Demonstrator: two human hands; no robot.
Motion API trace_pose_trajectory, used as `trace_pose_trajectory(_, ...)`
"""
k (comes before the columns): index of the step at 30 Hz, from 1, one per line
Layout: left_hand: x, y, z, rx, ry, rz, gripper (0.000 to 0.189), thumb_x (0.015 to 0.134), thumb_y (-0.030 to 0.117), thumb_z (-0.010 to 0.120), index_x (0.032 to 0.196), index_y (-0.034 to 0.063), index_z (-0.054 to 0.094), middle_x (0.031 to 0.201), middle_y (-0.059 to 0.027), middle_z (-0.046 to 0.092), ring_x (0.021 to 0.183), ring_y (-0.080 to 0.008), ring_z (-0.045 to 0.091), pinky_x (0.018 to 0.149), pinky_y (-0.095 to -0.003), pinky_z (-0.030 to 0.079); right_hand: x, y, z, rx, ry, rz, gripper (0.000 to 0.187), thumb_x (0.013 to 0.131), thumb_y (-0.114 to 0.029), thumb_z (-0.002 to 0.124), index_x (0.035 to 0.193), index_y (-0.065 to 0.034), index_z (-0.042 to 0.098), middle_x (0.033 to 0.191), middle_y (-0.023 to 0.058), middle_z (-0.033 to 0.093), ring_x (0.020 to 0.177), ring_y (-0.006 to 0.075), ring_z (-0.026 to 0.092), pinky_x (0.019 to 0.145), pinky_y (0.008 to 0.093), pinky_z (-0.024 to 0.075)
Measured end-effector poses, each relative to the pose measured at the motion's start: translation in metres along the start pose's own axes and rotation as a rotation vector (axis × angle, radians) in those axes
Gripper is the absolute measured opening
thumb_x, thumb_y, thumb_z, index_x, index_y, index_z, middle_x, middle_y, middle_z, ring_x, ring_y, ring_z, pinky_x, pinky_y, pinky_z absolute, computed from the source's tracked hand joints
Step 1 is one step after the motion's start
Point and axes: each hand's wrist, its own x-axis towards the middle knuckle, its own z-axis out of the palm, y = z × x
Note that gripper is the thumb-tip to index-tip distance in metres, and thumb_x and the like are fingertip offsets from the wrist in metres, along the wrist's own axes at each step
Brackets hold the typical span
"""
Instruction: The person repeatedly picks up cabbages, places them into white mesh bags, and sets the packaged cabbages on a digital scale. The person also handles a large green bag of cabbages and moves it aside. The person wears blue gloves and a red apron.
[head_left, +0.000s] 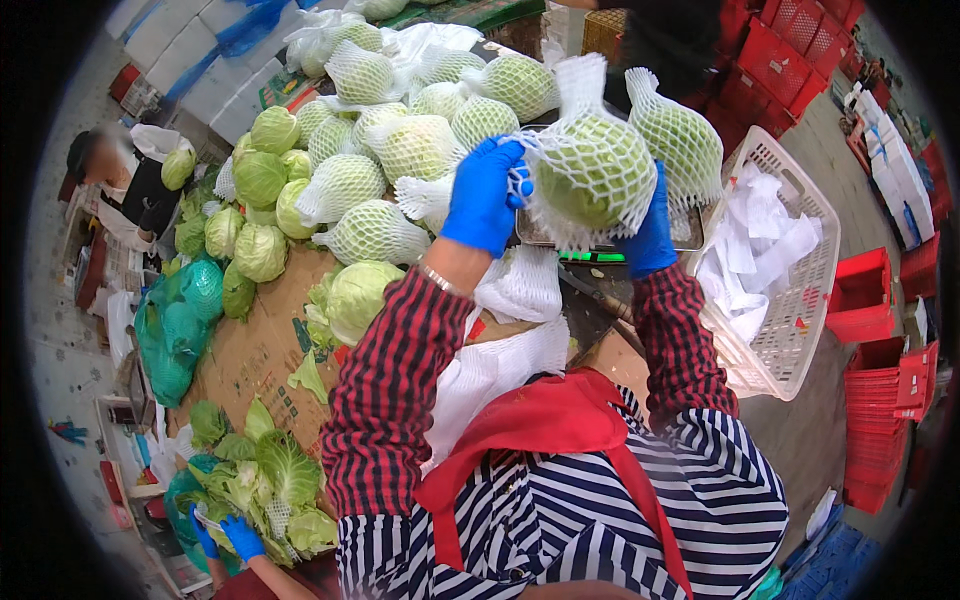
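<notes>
A green cabbage (592, 184) sits partly inside a white foam net sleeve (581, 86) in front of me. My left hand (487, 196), in a blue glove, pinches the sleeve's edge on the cabbage's left side. Against the right side, my right hand (649, 229) grips the netted cabbage from below, its fingers partly hidden behind it. Just beyond is another netted cabbage (675, 139), resting on a metal tray (686, 234) that is mostly covered. Flat white foam sleeves (525, 281) are piled between my forearms.
Several netted cabbages (416, 146) and bare cabbages (259, 180) cover the cardboard-topped table (262, 330). A white plastic basket (806, 300) with foam sleeves stands at right. A co-worker's blue-gloved hands (241, 536) are near loose leaves (285, 472). Red crates (874, 427) are stacked far right.
</notes>
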Motion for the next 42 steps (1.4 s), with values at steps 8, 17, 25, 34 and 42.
trace_pose_trajectory(8,0.024,-0.024,0.059,0.125,-0.043,-0.036,0.014,0.082,0.014,0.061,0.092,0.0052,0.060,0.064,-0.0003,0.051,0.051,-0.0088,0.048,0.041,-0.0189,0.035,-0.005,0.005,-0.014,-0.782,0.291,-0.277,0.047,0.086,-0.024,0.062,0.123,-0.0013,0.045,0.115,0.0097,0.054,0.103,0.0174,0.051,0.090,0.0295,0.0409)
trace_pose_trajectory(17,-0.022,-0.014,0.045,1.063,-0.646,0.505,0.051,0.083,0.014,0.061,0.132,0.0114,0.045,0.112,-0.0111,0.057,0.098,-0.0182,0.056,0.086,-0.0298,0.044,0.013,0.034,-0.040,-0.280,0.111,-0.118,0.032,0.091,-0.016,0.047,0.118,0.0000,0.048,0.111,0.0131,0.057,0.099,0.0234,0.057,0.085,0.0329,0.0468)
trace_pose_trajectory(25,-0.165,0.045,-0.100,1.370,-0.103,0.334,0.056,0.078,0.016,0.068,0.129,0.0062,0.046,0.125,-0.0112,0.052,0.116,-0.0268,0.049,0.096,-0.0358,0.038,0.005,0.012,-0.074,-0.477,0.364,-0.148,0.035,0.087,-0.016,0.058,0.116,0.0012,0.052,0.102,0.0079,0.058,0.088,0.0140,0.055,0.079,0.0272,0.0459)
trace_pose_trajectory(34,-0.268,-0.063,-0.148,1.866,-0.025,0.184,0.060,0.074,0.037,0.068,0.127,0.0182,0.049,0.113,-0.0120,0.054,0.113,-0.0333,0.045,0.094,-0.0423,0.033,-0.040,-0.028,0.006,-0.866,0.398,-0.538,0.027,0.087,-0.008,0.054,0.112,0.0015,0.055,0.105,0.0091,0.060,0.089,0.0149,0.059,0.078,0.0278,0.0466)
trace_pose_trajectory(42,-0.238,-0.115,-0.148,1.200,-0.437,0.015,0.038,0.083,0.022,0.056,0.119,0.0091,0.055,0.113,-0.0138,0.057,0.106,-0.0311,0.053,0.091,-0.0391,0.039,-0.101,0.104,0.103,-0.736,-0.654,-0.203,0.020,0.085,-0.007,0.052,0.103,-0.0047,0.060,0.095,0.0120,0.062,0.087,0.0246,0.060,0.076,0.0345,0.0465)
